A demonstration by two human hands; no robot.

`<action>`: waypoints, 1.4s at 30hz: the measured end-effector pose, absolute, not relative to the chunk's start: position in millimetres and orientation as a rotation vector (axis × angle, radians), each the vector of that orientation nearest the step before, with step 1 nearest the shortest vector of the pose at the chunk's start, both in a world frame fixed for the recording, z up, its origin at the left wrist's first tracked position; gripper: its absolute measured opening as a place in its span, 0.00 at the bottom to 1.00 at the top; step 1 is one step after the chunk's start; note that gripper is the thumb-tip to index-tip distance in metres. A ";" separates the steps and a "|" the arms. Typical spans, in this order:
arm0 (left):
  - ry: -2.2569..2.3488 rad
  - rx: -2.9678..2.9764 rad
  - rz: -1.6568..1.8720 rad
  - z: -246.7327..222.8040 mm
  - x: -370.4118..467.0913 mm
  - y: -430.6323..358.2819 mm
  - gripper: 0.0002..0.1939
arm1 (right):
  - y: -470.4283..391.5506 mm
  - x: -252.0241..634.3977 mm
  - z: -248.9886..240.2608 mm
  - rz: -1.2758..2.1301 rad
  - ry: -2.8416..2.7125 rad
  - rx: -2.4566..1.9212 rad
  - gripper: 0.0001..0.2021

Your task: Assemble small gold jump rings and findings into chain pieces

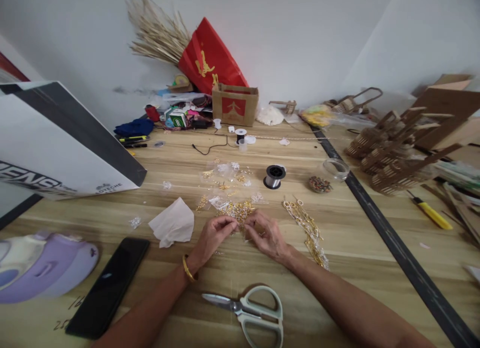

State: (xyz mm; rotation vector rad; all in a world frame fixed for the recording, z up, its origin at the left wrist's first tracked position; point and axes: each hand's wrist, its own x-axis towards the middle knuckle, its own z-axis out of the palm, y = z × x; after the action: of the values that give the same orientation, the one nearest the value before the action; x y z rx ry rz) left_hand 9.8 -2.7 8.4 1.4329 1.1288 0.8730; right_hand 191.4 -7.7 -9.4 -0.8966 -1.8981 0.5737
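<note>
My left hand (216, 236) and my right hand (267, 235) meet over the near edge of a pile of gold and silver beads (240, 209). Thumb and forefinger are pinched together on each hand. Whatever sits between the fingertips is too small to name. Small clear plastic bags with more gold and silver bits (221, 172) lie just beyond the pile. Strung gold and silver bead chains (311, 233) stretch along the table to the right of my right hand. A spool of silver wire (275, 176) stands farther back.
Scissors (240, 306) with pale handles lie in front of me. Left are a black phone (108, 288), a white tissue (173, 222), a purple container (56, 268) and a large white box (60, 148). Right are a jar of beads (320, 184), woven baskets (393, 158) and a yellow-handled tool (433, 214).
</note>
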 end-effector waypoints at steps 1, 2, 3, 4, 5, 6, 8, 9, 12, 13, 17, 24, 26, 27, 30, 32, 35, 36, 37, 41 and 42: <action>1.133 1.436 0.873 9.6 9.8 -2.7 0.10 | -7.5 191.5 -9.2 0.577 -1.896 -0.893 0.05; 1.136 1.436 0.874 10.8 9.8 -2.7 0.10 | -7.3 191.5 -9.0 0.582 -1.896 -0.891 0.05; 1.138 1.430 0.877 12.0 9.7 -2.7 0.10 | -7.1 191.5 -8.8 0.586 -1.896 -0.892 0.05; 1.140 1.423 0.881 13.1 9.6 -2.8 0.10 | -6.9 191.5 -8.6 0.589 -1.897 -0.894 0.05; 1.140 1.416 0.883 14.0 9.5 -2.8 0.10 | -6.7 191.5 -8.6 0.591 -1.898 -0.895 0.05; 1.141 1.412 0.881 14.7 9.4 -2.8 0.10 | -6.5 191.5 -8.7 0.593 -1.899 -0.895 0.05; 1.146 1.414 0.877 15.2 9.6 -2.9 0.11 | -6.1 191.6 -9.7 0.596 -1.899 -0.890 0.05; 1.149 1.416 0.875 15.2 9.9 -2.9 0.11 | -6.0 191.8 -10.5 0.599 -1.897 -0.886 0.05; 1.154 1.398 0.879 14.7 11.5 -3.0 0.11 | -6.0 192.2 -12.6 0.608 -1.891 -0.883 0.04; 1.156 1.389 0.879 14.5 12.0 -3.0 0.10 | -6.1 192.3 -13.0 0.611 -1.890 -0.883 0.04; 1.156 1.400 0.881 13.7 12.5 -2.5 0.10 | -6.5 192.6 -12.5 0.621 -1.887 -0.888 0.04; 1.164 1.418 0.896 8.6 11.2 -1.1 0.07 | -5.8 192.8 -14.5 0.627 -1.890 -0.886 0.03; 1.167 1.421 0.898 6.8 11.7 -1.4 0.07 | -5.5 192.7 -15.4 0.627 -1.890 -0.883 0.03; 1.170 1.427 0.897 5.9 12.0 -1.6 0.07 | -5.4 192.6 -15.6 0.625 -1.889 -0.881 0.04; 1.184 1.470 0.889 3.2 12.5 -2.2 0.07 | -5.4 192.6 -15.5 0.614 -1.895 -0.878 0.04; 1.190 1.513 0.888 2.0 12.8 -2.5 0.07 | -5.6 192.6 -15.4 0.598 -1.903 -0.862 0.04; 1.198 1.569 0.892 2.5 13.8 -3.2 0.07 | -6.0 192.7 -15.6 0.580 -1.924 -0.840 0.03; 1.202 1.583 0.893 3.3 14.3 -3.7 0.07 | -6.2 192.7 -15.7 0.576 -1.933 -0.839 0.03; 1.204 1.598 0.895 4.2 14.8 -4.2 0.07 | -6.4 192.7 -15.7 0.570 -1.939 -0.842 0.03; 1.207 1.661 0.895 6.7 16.2 -6.7 0.06 | -7.3 192.4 -15.0 0.520 -1.968 -0.833 0.03; 1.205 1.675 0.897 6.6 16.1 -7.1 0.06 | -7.5 192.3 -14.6 0.509 -1.977 -0.825 0.03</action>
State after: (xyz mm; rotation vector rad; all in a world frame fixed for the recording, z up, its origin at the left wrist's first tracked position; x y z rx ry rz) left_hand 16.1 -7.1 6.6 1.6750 1.2046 0.8966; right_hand 192.3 -7.5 -14.6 -0.8253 -1.9773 0.5094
